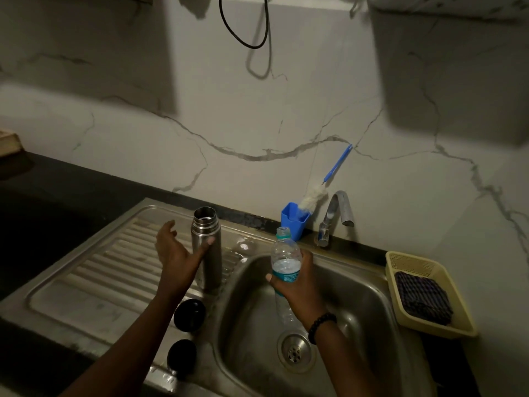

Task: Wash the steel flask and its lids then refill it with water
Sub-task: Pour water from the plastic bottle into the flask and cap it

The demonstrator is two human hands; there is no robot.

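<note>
Left hand (174, 253) is spread loose next to the steel flask (206, 247), thumb just touching its side. Flask's standing upright and uncapped on the drainboard (94, 270), two dark lids (189, 315) in front. Right hand (297, 285) grips a plastic water bottle (286, 259) over the sink (357, 296).

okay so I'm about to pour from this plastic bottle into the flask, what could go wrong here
1. The flask has a narrow mouth, so water from the bottle in your right hand may spill onto the drainboard.
2. Your left hand only touches the flask with open fingers; a nudge could tip it.
3. The two dark lids lie near your left forearm and could get knocked.
</note>
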